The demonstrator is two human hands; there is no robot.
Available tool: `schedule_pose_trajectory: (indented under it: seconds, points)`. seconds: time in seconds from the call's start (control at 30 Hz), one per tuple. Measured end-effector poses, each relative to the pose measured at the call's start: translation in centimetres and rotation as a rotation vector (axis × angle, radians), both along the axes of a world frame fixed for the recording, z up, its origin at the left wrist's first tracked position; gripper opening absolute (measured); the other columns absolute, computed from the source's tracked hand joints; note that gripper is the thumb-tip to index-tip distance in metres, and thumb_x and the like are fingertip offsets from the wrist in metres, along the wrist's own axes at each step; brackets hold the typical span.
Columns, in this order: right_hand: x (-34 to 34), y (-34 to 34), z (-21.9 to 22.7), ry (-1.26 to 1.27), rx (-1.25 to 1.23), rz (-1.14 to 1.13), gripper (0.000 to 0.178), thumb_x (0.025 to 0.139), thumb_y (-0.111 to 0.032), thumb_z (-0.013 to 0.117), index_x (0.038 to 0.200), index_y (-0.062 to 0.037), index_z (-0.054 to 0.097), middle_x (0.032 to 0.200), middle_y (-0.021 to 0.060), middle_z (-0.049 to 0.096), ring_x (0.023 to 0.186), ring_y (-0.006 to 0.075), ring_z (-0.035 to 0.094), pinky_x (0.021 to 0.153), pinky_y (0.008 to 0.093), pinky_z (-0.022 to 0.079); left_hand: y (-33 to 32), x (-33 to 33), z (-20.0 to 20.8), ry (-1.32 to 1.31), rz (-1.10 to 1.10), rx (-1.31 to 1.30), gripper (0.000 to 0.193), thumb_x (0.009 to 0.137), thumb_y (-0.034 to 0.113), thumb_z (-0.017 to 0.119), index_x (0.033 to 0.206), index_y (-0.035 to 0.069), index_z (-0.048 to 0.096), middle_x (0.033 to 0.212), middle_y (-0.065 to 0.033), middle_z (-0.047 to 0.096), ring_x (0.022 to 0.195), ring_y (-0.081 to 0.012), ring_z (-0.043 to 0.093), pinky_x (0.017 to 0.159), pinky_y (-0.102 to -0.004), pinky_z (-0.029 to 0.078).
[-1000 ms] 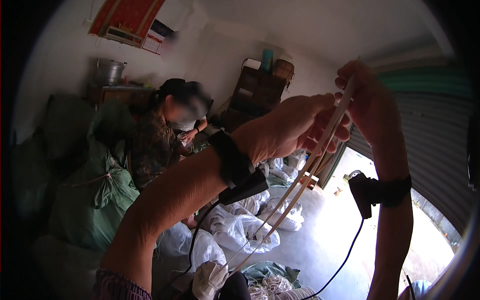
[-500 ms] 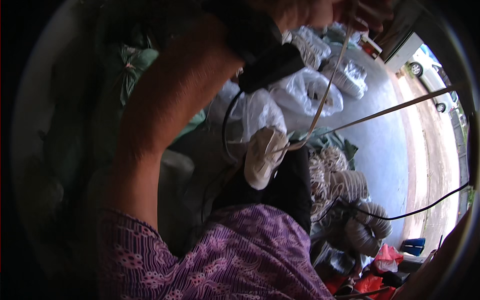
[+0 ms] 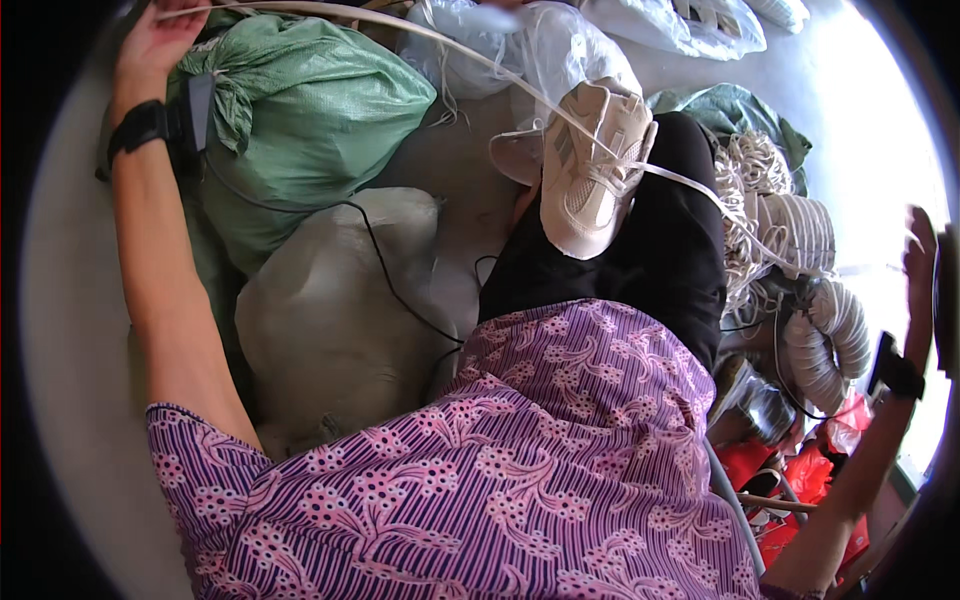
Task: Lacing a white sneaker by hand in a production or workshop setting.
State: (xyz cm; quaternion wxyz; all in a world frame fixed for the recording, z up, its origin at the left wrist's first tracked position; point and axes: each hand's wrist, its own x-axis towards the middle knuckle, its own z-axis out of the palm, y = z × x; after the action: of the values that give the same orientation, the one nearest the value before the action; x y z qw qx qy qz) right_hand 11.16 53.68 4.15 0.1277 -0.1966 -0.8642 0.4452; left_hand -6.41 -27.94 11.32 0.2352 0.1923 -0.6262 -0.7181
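Note:
A beige sneaker (image 3: 595, 170) rests on my dark-trousered lap, toe toward me. Its light shoelace (image 3: 470, 52) is drawn out to both sides. My left hand (image 3: 165, 38), raised at the far upper left, is closed on one end of the lace. The other end runs across my knee toward my right hand (image 3: 918, 265) at the right rim. That hand is seen edge-on against glare, closed around the lace as far as I can make out. Each wrist wears a black strap; the left one carries a dark box with a cable.
A tied green sack (image 3: 310, 110) and a pale sack (image 3: 345, 300) stand on my left. Clear plastic bags (image 3: 575, 50) lie beyond the sneaker. On my right are bundled laces (image 3: 745, 190), wrapped pale coils (image 3: 830, 335) and red plastic bags (image 3: 810, 475).
My left hand has swung from the top middle out to the far upper left, drawing the lace across. My right hand has come into view at the right. The view has tilted downward.

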Motion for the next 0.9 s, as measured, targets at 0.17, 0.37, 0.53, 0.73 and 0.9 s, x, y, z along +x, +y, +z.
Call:
schedule_pose_trajectory:
  seconds: [0.17,0.37,0.53,0.73,0.9]
  points:
    - [-2.1,-21.7,-8.8,-0.358,0.109,0.527,0.018,0.084,-0.017,0.059,0.095,-0.0051,0.064,0.08,0.005,0.061,0.069,0.0156,0.056,0.064,0.0306,0.044,-2.8,0.0,0.4,-0.015,-0.022,0.026,0.051,0.101,0.033,0.02,0.11,-0.008,0.049,0.115,-0.0223,0.055,0.11,-0.0383,0.049,0.098,-0.0557,0.036]
    - [-1.3,-29.5,-13.5,-0.096,0.292,0.947,0.01,0.084,-0.012,0.053,0.081,-0.0033,0.056,0.073,0.0172,0.057,0.073,0.0386,0.057,0.063,0.045,0.044,-7.0,0.9,1.7,-0.035,0.038,0.075,0.044,0.101,0.026,0.025,0.109,-0.009,0.051,0.108,-0.0205,0.056,0.105,-0.036,0.051,0.097,-0.0537,0.038]
    - [1.3,-29.1,-12.9,-0.124,0.497,0.926,0.01,0.084,-0.012,0.054,0.076,-0.0047,0.055,0.068,0.0152,0.053,0.066,0.0361,0.056,0.059,0.0437,0.044,-11.5,1.5,1.7,-0.087,-0.158,0.246,0.033,0.098,0.015,0.032,0.1,-0.009,0.054,0.095,-0.0177,0.057,0.093,-0.0304,0.053,0.093,-0.0497,0.041]
    - [0.8,-30.1,-13.2,-0.005,0.399,0.78,0.012,0.083,-0.011,0.053,0.075,-0.0036,0.058,0.074,0.0137,0.053,0.068,0.0333,0.057,0.061,0.0425,0.045,-16.2,2.8,2.6,-0.069,0.016,0.267,0.029,0.097,0.008,0.03,0.097,-0.012,0.051,0.086,-0.019,0.052,0.085,-0.0312,0.05,0.088,-0.0457,0.042]
    - [0.8,-31.1,-13.4,-0.139,0.571,0.833,0.018,0.083,-0.017,0.052,0.074,-0.0035,0.061,0.077,0.0137,0.055,0.07,0.034,0.059,0.062,0.0448,0.045,-18.5,4.8,3.4,-0.023,0.06,0.332,0.026,0.098,0.007,0.029,0.11,-0.009,0.046,0.072,-0.0092,0.045,0.065,-0.0208,0.045,0.072,-0.0353,0.042]
